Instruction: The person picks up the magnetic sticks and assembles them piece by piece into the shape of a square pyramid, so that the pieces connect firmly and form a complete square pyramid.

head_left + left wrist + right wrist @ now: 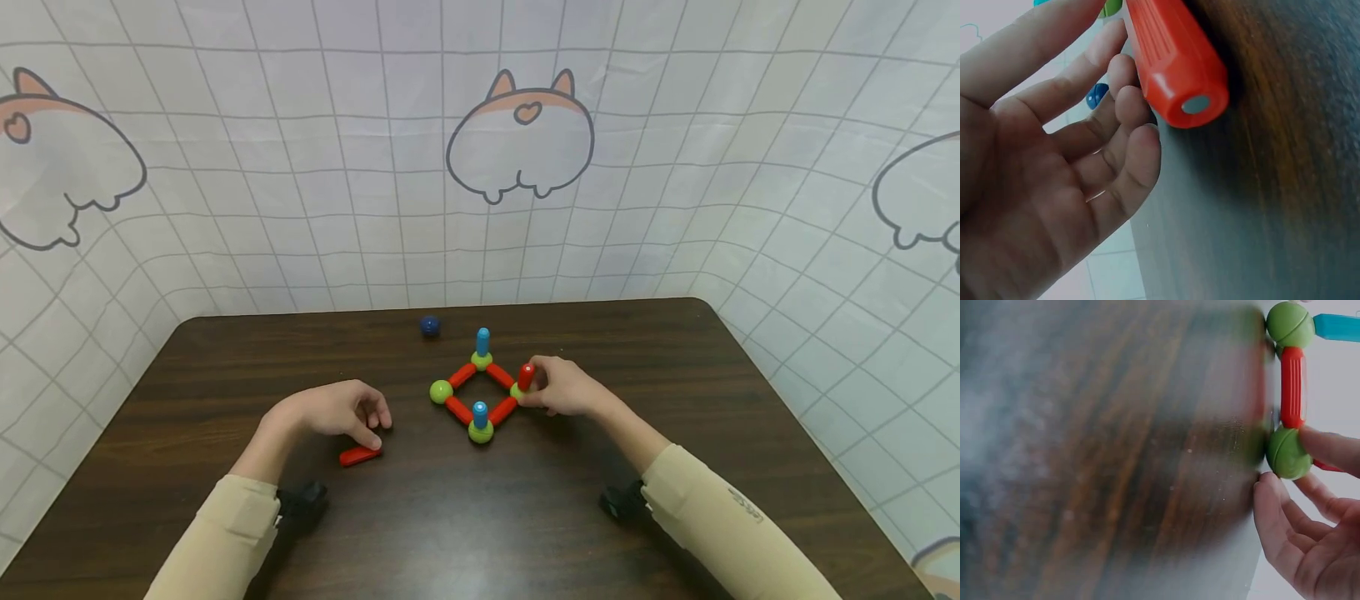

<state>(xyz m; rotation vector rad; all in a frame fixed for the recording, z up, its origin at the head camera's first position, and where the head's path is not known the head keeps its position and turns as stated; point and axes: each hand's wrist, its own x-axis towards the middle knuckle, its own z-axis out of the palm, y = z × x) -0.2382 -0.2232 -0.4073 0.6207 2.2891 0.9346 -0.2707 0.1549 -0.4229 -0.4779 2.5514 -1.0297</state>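
Note:
On the dark table lies a diamond of red magnetic rods (459,410) joined by green balls (441,392). Blue rods (483,342) stand upright on the far and near balls. At the right corner, my right hand (570,387) pinches an upright red rod (527,377) where it meets the green ball (1289,454); part of the rod is hidden by the fingers. My left hand (337,410) hovers left of the diamond, fingers loosely bent, its thumb at the end of a loose red rod (1179,69) lying on the table. Whether the thumb touches that rod I cannot tell.
A dark blue ball (430,326) sits near the table's back edge, behind the diamond. White grid-patterned cloth (360,167) with cartoon drawings rises behind and along both sides of the table (480,533).

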